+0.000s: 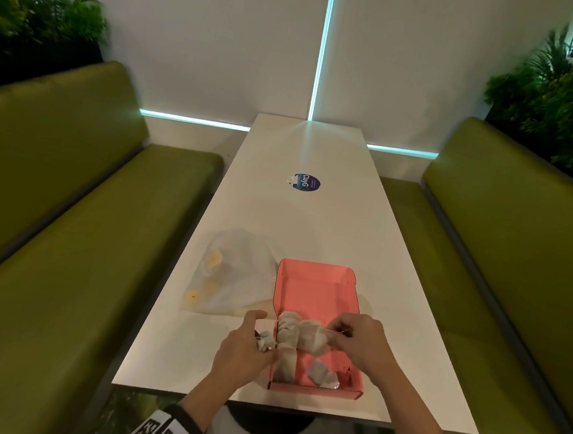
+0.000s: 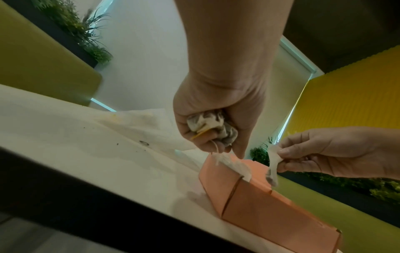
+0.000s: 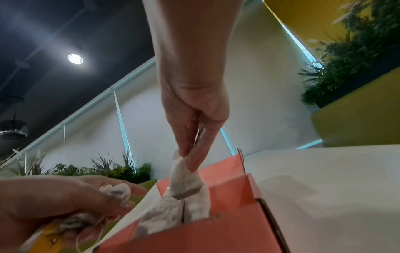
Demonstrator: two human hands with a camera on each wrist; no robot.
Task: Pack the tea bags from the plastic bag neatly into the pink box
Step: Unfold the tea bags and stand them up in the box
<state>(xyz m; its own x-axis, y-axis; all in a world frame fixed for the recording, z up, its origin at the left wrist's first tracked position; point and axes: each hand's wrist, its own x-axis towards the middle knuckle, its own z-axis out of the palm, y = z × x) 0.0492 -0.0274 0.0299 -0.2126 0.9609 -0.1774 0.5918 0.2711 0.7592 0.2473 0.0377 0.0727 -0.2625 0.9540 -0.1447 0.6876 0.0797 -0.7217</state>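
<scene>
Two hands show: the left hand (image 1: 242,347) and the right hand (image 1: 358,340). One pink box (image 1: 317,286) sits under them on one tabletop (image 1: 312,218). One plastic bag (image 1: 237,274) lies beyond the left hand, with about three yellow tags (image 1: 214,259) showing through it. One tea bag (image 3: 184,181) hangs from the right hand; the crumpled bunch (image 2: 210,125) in the left hand cannot be counted. One round sticker (image 1: 303,182) lies far beyond both hands.

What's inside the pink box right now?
Several tea bags lie along the left side of the pink box, one more near its front. The right hand pinches another above it. The floor beneath the bags is hidden.
</scene>
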